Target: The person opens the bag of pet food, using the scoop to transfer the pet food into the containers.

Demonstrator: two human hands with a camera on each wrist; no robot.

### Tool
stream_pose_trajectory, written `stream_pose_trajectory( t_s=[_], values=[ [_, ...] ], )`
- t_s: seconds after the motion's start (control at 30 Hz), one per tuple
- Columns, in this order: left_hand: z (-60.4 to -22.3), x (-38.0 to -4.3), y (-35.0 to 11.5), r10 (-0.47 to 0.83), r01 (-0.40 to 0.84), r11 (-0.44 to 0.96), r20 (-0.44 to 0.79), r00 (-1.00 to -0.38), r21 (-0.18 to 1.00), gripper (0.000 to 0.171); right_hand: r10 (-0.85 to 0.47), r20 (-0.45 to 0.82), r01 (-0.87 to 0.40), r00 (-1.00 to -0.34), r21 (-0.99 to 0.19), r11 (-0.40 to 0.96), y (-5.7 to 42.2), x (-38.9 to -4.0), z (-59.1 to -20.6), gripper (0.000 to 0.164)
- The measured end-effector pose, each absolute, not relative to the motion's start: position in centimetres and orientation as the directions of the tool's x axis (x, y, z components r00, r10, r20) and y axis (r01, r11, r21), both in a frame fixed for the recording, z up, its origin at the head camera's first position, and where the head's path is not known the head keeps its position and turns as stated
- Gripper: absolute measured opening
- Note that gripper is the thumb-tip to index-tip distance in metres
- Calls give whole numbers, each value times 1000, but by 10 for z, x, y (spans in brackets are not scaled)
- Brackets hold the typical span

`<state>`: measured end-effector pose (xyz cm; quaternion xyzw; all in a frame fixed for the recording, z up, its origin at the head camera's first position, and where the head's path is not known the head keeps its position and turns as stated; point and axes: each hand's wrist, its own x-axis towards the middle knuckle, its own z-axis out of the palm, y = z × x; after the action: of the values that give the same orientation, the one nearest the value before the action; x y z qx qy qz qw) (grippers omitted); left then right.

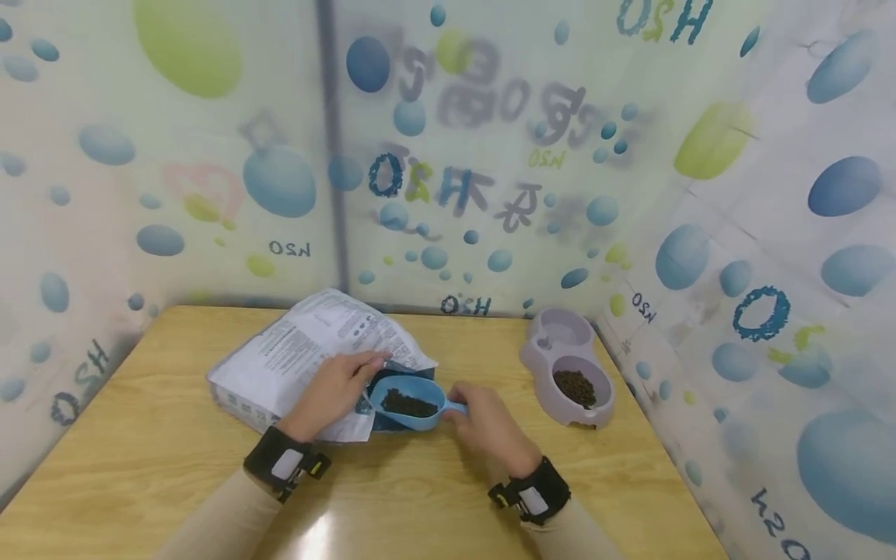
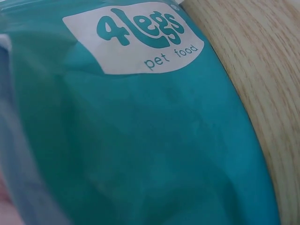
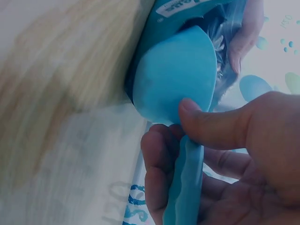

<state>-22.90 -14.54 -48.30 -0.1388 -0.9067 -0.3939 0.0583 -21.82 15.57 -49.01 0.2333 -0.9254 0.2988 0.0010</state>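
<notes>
One blue scoop (image 1: 420, 424), centre frame, clasped in right grip (image 1: 490, 421); one bag (image 1: 308, 342), left of centre, held by left grip (image 1: 332, 393); level hold advised, lest kibble (image 1: 408, 404) be spilled.

Head view: bright, diffuse illumination, with a white glare on the table (image 1: 392, 509) at the lower edge and soft shadow just below the bag (image 1: 294, 342). Left wrist view: dim, the leftmost strip blurred. Right wrist view: hazy, pale sheen washing out part of the table.
</notes>
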Motion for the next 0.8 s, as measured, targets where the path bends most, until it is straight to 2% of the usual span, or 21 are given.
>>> stream_pose_trajectory(
  t_s=[0.2, 0.6, 0.8],
  values=[
    [-484, -229, -144, 202, 279, 632, 195, -960, 723, 42, -414, 118, -403, -903, -573, 714, 164, -219, -485, 8],
    [-488, -230, -146, 195, 255, 631, 169, -966, 733, 43, -429, 199, -461, -881, -563, 686, 177, -224, -478, 12],
    [-486, -230, -145, 200, 283, 629, 201, -959, 724, 40, -425, 158, -431, -891, -588, 685, 182, -226, -473, 8]
  ],
)
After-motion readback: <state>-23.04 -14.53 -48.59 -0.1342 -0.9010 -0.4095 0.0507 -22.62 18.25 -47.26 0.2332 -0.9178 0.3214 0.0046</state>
